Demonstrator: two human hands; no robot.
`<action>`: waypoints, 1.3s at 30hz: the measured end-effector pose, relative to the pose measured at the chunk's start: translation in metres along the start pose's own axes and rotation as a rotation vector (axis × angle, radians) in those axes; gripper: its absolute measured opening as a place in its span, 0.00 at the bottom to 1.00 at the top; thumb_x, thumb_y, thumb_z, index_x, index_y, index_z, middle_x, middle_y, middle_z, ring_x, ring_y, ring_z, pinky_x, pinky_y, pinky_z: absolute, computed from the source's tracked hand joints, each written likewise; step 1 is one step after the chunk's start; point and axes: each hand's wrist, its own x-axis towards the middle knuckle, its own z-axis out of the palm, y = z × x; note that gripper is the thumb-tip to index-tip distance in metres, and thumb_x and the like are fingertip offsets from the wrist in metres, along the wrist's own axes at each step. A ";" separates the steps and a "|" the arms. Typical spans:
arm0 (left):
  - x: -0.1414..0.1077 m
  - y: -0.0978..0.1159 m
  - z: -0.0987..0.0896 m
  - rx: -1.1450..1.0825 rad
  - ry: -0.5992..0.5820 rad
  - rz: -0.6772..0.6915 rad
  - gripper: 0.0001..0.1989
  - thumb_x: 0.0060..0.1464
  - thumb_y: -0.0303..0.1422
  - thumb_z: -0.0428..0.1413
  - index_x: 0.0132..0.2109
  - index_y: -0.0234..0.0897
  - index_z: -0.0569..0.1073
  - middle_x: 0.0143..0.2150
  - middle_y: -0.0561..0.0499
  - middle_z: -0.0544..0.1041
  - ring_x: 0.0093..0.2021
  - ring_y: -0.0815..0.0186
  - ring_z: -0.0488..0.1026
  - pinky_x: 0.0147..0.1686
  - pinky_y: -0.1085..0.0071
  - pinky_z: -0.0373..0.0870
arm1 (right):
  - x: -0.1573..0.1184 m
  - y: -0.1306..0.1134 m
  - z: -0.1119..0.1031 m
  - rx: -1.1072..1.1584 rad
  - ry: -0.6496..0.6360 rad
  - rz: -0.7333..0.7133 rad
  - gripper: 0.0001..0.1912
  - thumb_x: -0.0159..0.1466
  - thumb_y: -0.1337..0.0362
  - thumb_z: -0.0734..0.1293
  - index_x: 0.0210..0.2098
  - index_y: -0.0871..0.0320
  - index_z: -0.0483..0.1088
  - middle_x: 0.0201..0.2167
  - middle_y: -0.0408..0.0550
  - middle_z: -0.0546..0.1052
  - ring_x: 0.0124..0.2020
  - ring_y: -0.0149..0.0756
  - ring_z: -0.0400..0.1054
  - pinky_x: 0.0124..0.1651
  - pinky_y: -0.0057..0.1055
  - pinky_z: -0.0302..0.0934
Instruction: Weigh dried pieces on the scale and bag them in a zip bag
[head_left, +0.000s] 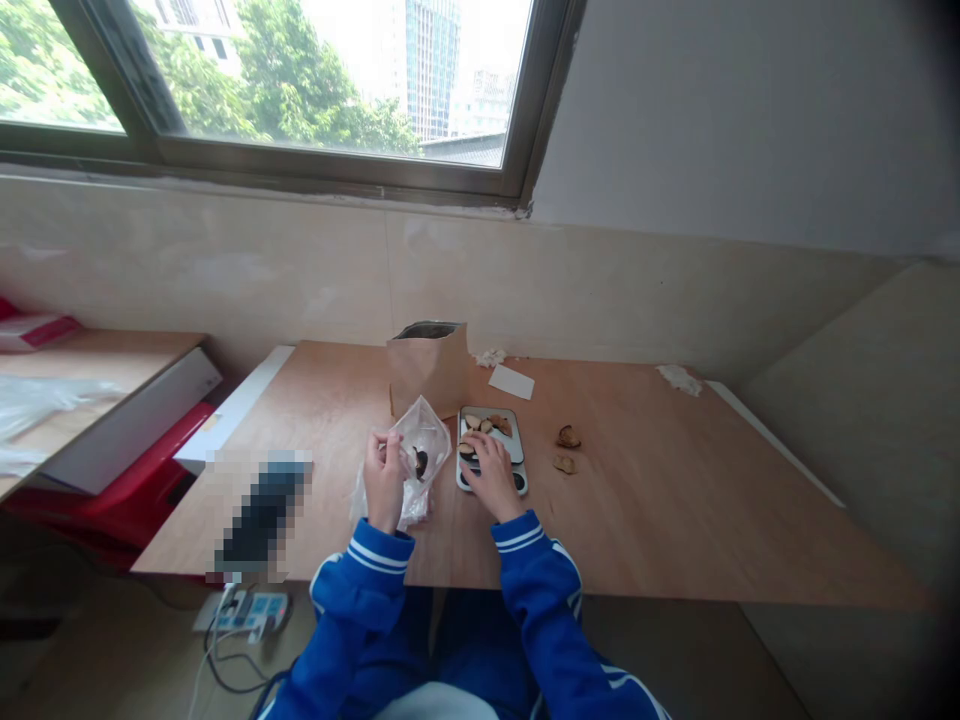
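My left hand [385, 482] pinches a crumpled clear plastic bag [429, 432] at the near edge of the wooden table [660, 480], and a dark piece [421, 462] lies inside the bag. My right hand [493, 477] rests on a small white-rimmed tray [516, 452] with its fingers curled over the food. Brown dried slices [484, 424] lie on the tray, partly hidden by that hand. To the right, two loose brown pieces [568, 437] sit on the bare wood. A kraft paper bag [427, 370] stands open behind my hands.
A white card [511, 381] and tissue scraps [679, 379] lie on the table. A blurred dark object [262, 515] is to my left. A wooden shelf [90, 370] and red crate [135, 490] are further left, with a power strip [251, 610] below. A wall runs behind.
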 end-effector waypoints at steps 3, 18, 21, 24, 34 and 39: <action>0.000 -0.003 -0.001 -0.018 -0.045 -0.017 0.18 0.54 0.50 0.53 0.34 0.39 0.62 0.15 0.62 0.62 0.16 0.73 0.58 0.18 0.77 0.55 | -0.002 0.001 0.006 -0.072 -0.012 0.000 0.17 0.61 0.73 0.61 0.48 0.57 0.69 0.53 0.54 0.70 0.53 0.47 0.62 0.54 0.44 0.58; -0.002 -0.007 0.001 0.042 -0.115 -0.042 0.18 0.53 0.49 0.54 0.34 0.38 0.64 0.14 0.61 0.63 0.15 0.72 0.62 0.18 0.77 0.59 | 0.027 -0.044 -0.058 0.938 0.375 0.342 0.14 0.59 0.55 0.68 0.39 0.57 0.66 0.38 0.50 0.77 0.38 0.39 0.73 0.38 0.36 0.69; -0.003 -0.008 0.004 0.060 -0.134 -0.057 0.19 0.53 0.49 0.54 0.38 0.35 0.68 0.15 0.60 0.64 0.15 0.72 0.62 0.18 0.77 0.59 | 0.031 -0.069 -0.070 0.995 0.317 0.250 0.13 0.60 0.56 0.67 0.42 0.56 0.66 0.40 0.50 0.77 0.40 0.38 0.73 0.41 0.35 0.69; -0.004 -0.010 0.005 0.049 -0.175 -0.058 0.24 0.54 0.49 0.53 0.44 0.31 0.71 0.16 0.60 0.64 0.16 0.72 0.62 0.18 0.77 0.60 | 0.032 -0.086 -0.071 0.798 0.192 0.143 0.13 0.61 0.61 0.65 0.45 0.56 0.67 0.41 0.49 0.76 0.43 0.38 0.71 0.47 0.37 0.67; 0.001 -0.014 -0.004 -0.020 -0.199 -0.124 0.31 0.54 0.49 0.53 0.53 0.24 0.72 0.15 0.60 0.62 0.16 0.73 0.61 0.18 0.77 0.58 | 0.039 -0.019 -0.020 0.253 0.242 0.005 0.18 0.62 0.71 0.56 0.49 0.57 0.68 0.49 0.55 0.72 0.54 0.43 0.63 0.59 0.43 0.57; 0.000 -0.012 -0.002 -0.102 -0.209 -0.181 0.32 0.53 0.48 0.53 0.53 0.22 0.72 0.16 0.60 0.62 0.16 0.73 0.60 0.17 0.77 0.57 | 0.035 0.028 0.011 -0.094 0.060 -0.035 0.21 0.60 0.73 0.59 0.52 0.61 0.67 0.51 0.59 0.71 0.54 0.48 0.61 0.58 0.45 0.55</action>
